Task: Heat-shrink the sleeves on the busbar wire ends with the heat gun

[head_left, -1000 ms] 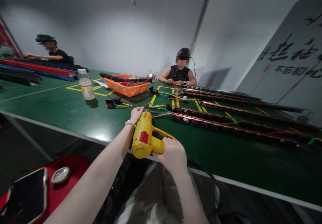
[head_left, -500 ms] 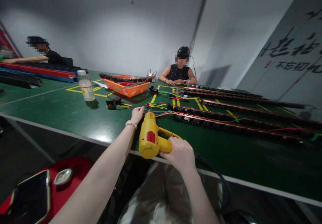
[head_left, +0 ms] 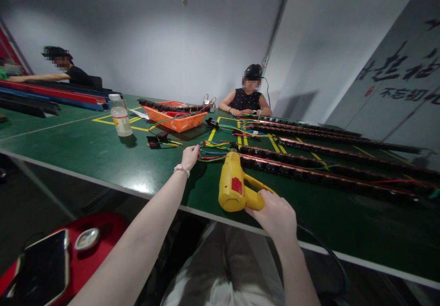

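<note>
The right hand [head_left: 275, 214] has its fingers closed around the handle of a yellow heat gun [head_left: 235, 188], which is low over the green bench [head_left: 85, 150] near its front edge, with the nozzle pointing away toward the long dark strips [head_left: 326, 173]. The left hand [head_left: 190, 156] is on the bench to the left of the gun, fingers bent and pinching the ends of the coloured wires [head_left: 213, 152]. A plastic bottle [head_left: 119, 116] and an orange tray [head_left: 175, 116] are farther back.

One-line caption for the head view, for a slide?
Right hand grips a yellow heat gun over the green table; left hand pinches coloured wires beside long black strips.
</note>
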Motion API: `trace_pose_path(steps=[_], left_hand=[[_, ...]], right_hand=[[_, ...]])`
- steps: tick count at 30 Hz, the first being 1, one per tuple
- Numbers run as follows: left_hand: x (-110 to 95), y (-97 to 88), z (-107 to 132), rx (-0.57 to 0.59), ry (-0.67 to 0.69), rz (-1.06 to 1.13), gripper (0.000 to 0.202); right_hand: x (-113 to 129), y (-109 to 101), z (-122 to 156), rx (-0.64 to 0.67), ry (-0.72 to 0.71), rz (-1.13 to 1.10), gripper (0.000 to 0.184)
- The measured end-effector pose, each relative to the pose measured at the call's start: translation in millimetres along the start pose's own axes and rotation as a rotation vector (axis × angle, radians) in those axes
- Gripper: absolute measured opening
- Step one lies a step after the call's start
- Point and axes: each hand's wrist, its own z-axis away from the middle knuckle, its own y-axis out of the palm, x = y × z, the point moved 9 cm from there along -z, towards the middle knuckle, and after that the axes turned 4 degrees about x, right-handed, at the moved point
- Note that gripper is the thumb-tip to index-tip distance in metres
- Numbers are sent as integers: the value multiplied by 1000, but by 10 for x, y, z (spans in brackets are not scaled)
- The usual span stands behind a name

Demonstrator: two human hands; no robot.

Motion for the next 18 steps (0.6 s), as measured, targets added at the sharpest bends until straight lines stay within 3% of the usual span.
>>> trace_pose_path(steps=[9,18], left_hand=[[24,11,10,-18,-6,-15,43],[-14,-6,45,-15,-5,-49,43]], right_hand=[[37,7,29,-9,3,26,31],[278,-10,25,-22,-30,-14,31]])
